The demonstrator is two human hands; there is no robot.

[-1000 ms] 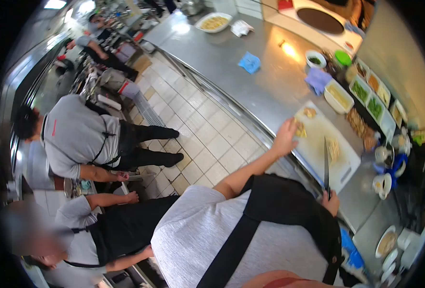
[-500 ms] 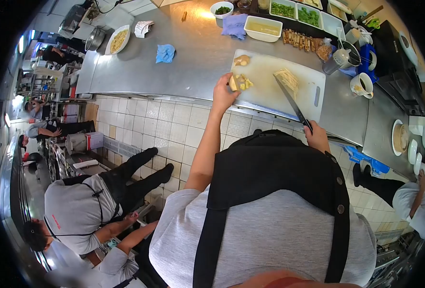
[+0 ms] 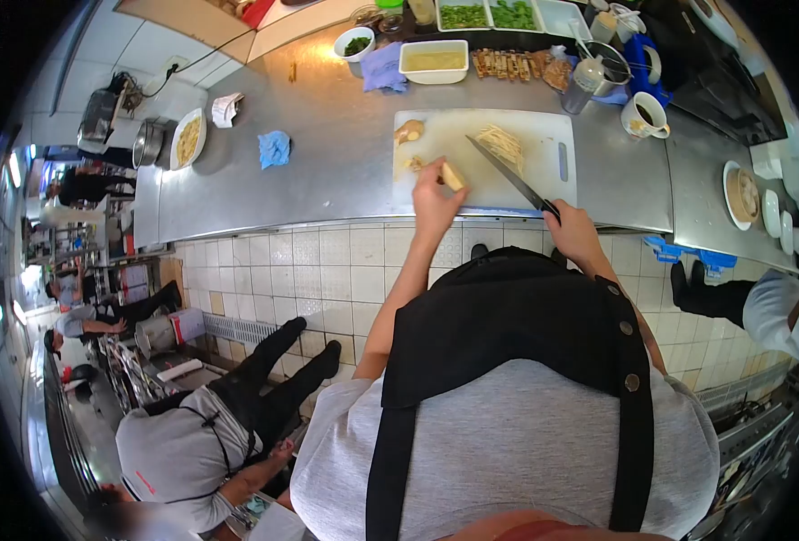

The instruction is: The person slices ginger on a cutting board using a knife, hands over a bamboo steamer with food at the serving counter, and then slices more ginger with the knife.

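My left hand [image 3: 436, 206] pinches a peeled, pale yellow ginger piece [image 3: 454, 177] between thumb and fingers, over the front left part of a white cutting board [image 3: 544, 185]. A few ginger scraps [image 3: 415, 164] lie just behind those fingers. In my right hand [image 3: 574, 231] is the black handle of a kitchen knife [image 3: 510, 173], whose blade slants up and left across the board. Its tip is beside a pile of thin pale strips [image 3: 504, 147]. An unpeeled ginger knob [image 3: 408, 132] sits at the board's back left corner.
Behind the board stand a white tub [image 3: 434, 61] of yellowish liquid, a purple cloth [image 3: 383, 68] and a squeeze bottle [image 3: 583, 86]. A mug [image 3: 643, 115] is to the right, a blue cloth [image 3: 273, 149] to the left. Co-workers [image 3: 188, 442] stand behind me.
My left hand has moved right from the board's left edge, carrying the ginger piece away from the scraps. The view has turned, so the counter appears further left. The knife stays beside the strips.
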